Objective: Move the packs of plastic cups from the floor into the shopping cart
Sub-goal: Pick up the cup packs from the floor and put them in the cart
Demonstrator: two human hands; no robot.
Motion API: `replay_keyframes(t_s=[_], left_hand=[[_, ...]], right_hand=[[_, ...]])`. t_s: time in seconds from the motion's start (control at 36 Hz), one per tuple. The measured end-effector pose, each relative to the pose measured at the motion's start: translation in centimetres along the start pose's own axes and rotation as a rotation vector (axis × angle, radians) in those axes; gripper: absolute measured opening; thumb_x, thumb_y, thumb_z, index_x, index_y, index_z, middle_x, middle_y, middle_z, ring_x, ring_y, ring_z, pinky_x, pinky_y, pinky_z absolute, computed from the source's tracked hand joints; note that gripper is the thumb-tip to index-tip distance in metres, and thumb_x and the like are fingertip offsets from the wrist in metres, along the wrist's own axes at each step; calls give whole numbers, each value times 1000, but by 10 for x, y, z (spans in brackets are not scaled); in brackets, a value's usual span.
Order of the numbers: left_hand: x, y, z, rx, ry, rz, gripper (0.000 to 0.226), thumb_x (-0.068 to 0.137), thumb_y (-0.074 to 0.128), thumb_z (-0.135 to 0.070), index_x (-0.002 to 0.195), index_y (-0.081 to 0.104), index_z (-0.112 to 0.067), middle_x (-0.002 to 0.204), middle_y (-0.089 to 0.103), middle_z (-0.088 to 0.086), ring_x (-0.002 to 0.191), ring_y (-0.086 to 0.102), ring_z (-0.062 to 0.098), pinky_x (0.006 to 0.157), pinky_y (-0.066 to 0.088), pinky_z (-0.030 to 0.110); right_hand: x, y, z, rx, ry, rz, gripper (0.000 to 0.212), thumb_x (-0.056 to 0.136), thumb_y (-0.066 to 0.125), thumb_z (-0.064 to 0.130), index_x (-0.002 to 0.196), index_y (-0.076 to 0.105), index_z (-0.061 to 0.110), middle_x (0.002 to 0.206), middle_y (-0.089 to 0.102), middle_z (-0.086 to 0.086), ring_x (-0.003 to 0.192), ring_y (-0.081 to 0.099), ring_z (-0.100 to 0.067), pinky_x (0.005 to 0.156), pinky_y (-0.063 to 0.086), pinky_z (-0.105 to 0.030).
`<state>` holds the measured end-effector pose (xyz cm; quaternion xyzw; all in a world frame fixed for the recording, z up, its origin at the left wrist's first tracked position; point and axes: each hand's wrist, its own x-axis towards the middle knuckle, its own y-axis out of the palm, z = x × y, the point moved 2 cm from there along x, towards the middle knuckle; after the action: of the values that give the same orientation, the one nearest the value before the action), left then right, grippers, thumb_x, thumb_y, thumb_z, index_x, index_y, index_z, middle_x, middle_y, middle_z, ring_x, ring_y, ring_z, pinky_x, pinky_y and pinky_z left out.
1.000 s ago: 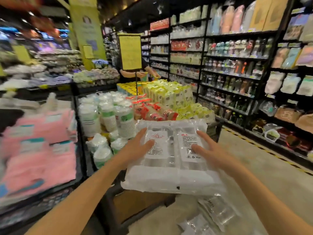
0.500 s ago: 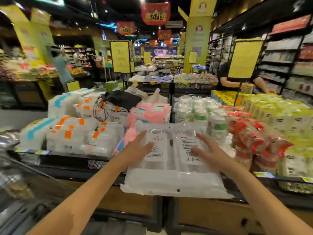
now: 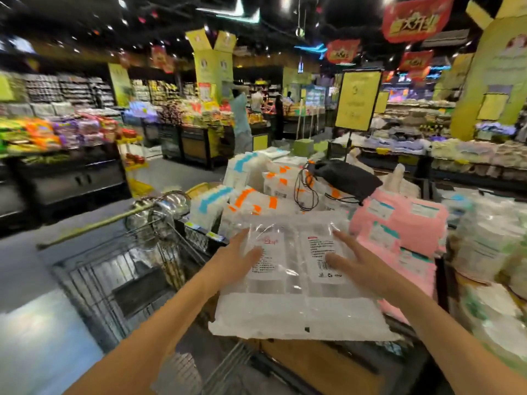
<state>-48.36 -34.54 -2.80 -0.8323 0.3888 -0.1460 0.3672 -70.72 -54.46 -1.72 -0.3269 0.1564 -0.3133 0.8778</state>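
Two clear packs of plastic cups (image 3: 293, 309) with white printed labels lie side by side as one flat bundle, held up at chest height in the middle of the head view. My left hand (image 3: 236, 260) grips the bundle's left side, thumb and forefinger on top. My right hand (image 3: 359, 266) grips the right side the same way. The other fingers are hidden beneath the packs. The wire shopping cart (image 3: 94, 283) stands below and to the left of the bundle, its basket open, its handle bar (image 3: 99, 226) running to the left.
A display bin (image 3: 319, 363) straight ahead is piled with packs marked orange, blue and pink (image 3: 399, 223), with a black bag (image 3: 348, 175) on top. More cup stacks (image 3: 484, 246) stand to the right. Grey floor (image 3: 25, 269) lies left of the cart; people stand far back.
My view has swung left from the shelf aisle to the display bin, and the shopping cart has come into view at lower left. Both hands hold the packs as before.
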Motion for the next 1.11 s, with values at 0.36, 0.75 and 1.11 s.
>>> replay_keyframes(t_s=[0.36,0.75,1.11], left_hand=[[21,-120,169,-171,-243,-194,91,63,43,-90,143,16,-58,142,52,0,120,58,22,101,48,42],[93,-155,308,-256,-471,-414,69,97,49,-47,153,11,-43,135,53,-8,115,58,15,88,48,27],[161,-87,456,-523,-703,-598,65,98,56,-24,149,22,-47,128,56,-16,107,59,3,72,51,7]], right_hand=[[147,158,131,-53,-150,258,70,98,61,59,160,28,52,161,49,2,146,48,-26,125,34,-48],[318,307,202,-174,-375,541,70,103,59,51,164,24,44,169,36,0,155,33,-23,119,30,-35],[480,516,130,-120,-332,872,84,85,64,69,158,23,59,146,58,0,136,57,-19,114,49,-49]])
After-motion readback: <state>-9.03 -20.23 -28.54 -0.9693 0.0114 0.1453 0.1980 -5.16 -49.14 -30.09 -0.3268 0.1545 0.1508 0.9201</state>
